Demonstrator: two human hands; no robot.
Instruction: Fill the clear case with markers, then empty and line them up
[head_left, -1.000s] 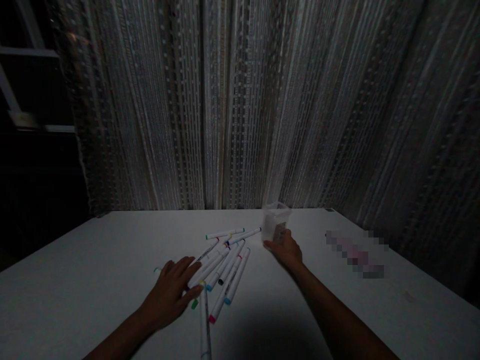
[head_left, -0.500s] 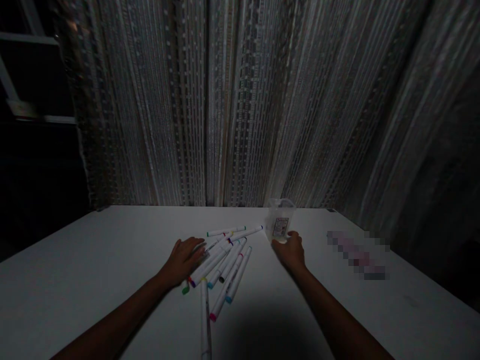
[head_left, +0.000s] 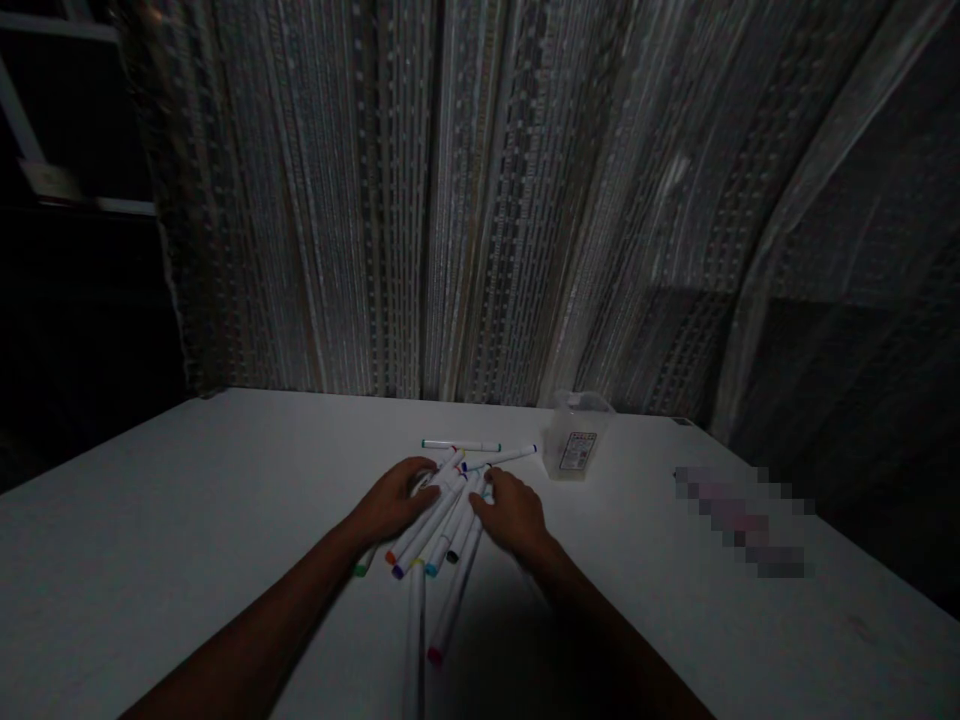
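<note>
Several white marker pens (head_left: 439, 520) with coloured caps lie in a loose pile on the white table (head_left: 187, 520). My left hand (head_left: 394, 500) rests on the pile's left side, fingers curled over some pens. My right hand (head_left: 510, 510) lies on the pile's right side, fingers bent and touching the pens. One pen (head_left: 460, 445) lies apart behind the pile. A clear plastic cup (head_left: 574, 447) with a label stands upright to the right of the pens, apart from both hands.
A curtain of pale hanging strings (head_left: 480, 200) closes off the back of the table. A blurred patch (head_left: 742, 515) lies on the table at the right. The room is dim, with dark shelving (head_left: 45, 190) at the far left.
My right hand has let go of the cup and moved left onto the pens. My left hand has slid forward and right over the pile. The pens have been pushed closer together.
</note>
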